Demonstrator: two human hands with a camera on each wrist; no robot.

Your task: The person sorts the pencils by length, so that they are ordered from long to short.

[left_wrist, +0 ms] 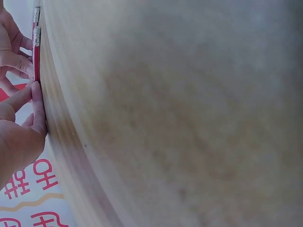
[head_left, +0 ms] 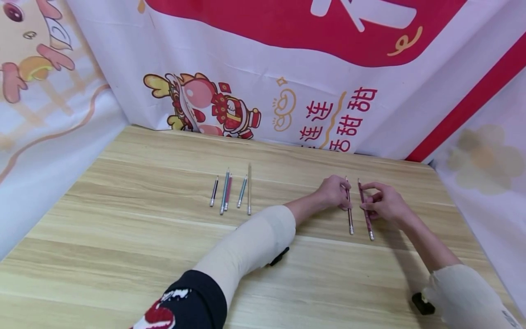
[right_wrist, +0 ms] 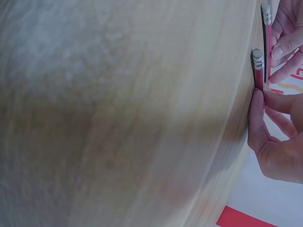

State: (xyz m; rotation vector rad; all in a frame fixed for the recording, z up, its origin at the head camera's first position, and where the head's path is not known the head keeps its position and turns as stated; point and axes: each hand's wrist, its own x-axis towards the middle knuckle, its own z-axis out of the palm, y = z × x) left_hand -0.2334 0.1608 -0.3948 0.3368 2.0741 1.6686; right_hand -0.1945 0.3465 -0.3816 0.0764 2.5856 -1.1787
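On the right side of the wooden table (head_left: pixel 328 283), two dark red pencils lie side by side with their white eraser ends toward me. My left hand (head_left: pixel 334 193) pinches the left red pencil (head_left: pixel 350 219) near its middle. Thumb and fingers of my right hand (head_left: pixel 386 201) pinch the right red pencil (head_left: pixel 368 224). A narrow gap separates the two pencils. In the left wrist view, my left hand (left_wrist: pixel 21 132) is at the left edge, its fingertips on a red pencil (left_wrist: pixel 37 61). The right wrist view has my right hand (right_wrist: pixel 279 142) on its pencil (right_wrist: pixel 258 71).
Left of my hands lies a loose row of pencils: a short dark one (head_left: pixel 214 192), a blue one (head_left: pixel 224 192), a pink-red one (head_left: pixel 228 194), a short teal one (head_left: pixel 242 192) and a long tan one (head_left: pixel 249 192). A printed cloth (head_left: pixel 246 82) hangs behind the table.
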